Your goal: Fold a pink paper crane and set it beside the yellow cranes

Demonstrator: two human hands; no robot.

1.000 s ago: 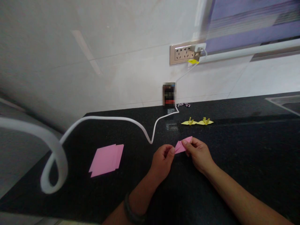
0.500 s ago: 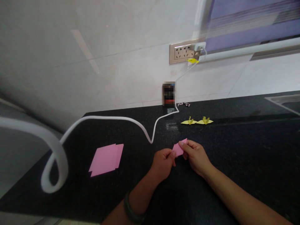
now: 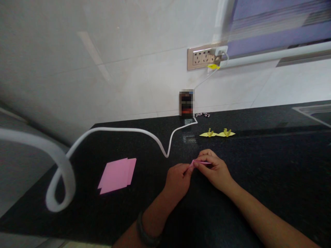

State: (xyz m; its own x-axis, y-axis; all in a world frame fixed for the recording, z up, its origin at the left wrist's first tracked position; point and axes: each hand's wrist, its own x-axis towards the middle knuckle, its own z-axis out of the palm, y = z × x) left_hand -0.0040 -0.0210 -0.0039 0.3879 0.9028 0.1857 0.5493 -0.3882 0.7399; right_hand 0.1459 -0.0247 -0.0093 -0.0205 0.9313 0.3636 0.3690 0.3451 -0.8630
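Observation:
Between my hands is a small folded piece of pink paper (image 3: 191, 163), seen nearly edge-on and partly covered by fingers. My left hand (image 3: 178, 179) pinches its left end, fingers closed. My right hand (image 3: 213, 167) grips it from the other side, thumb and fingers pressed on the paper. Beyond my hands, two folded yellow paper cranes (image 3: 208, 134) stand side by side on the dark countertop (image 3: 144, 213). Over to the left lie several flat pink paper sheets (image 3: 115, 176), overlapping in a loose stack.
A white cable (image 3: 121, 130) loops across the counter's left side, close to the camera. It leads to a pixelated upright device (image 3: 186, 104) against the wall. A socket panel (image 3: 198, 58) holds a plugged-in charger. A sink edge (image 3: 310, 113) shows at the right.
The pink paper has turned from showing its flat face to nearly edge-on. My right hand has shifted its grip, with its fingers now higher and over the paper. The left hand barely moved.

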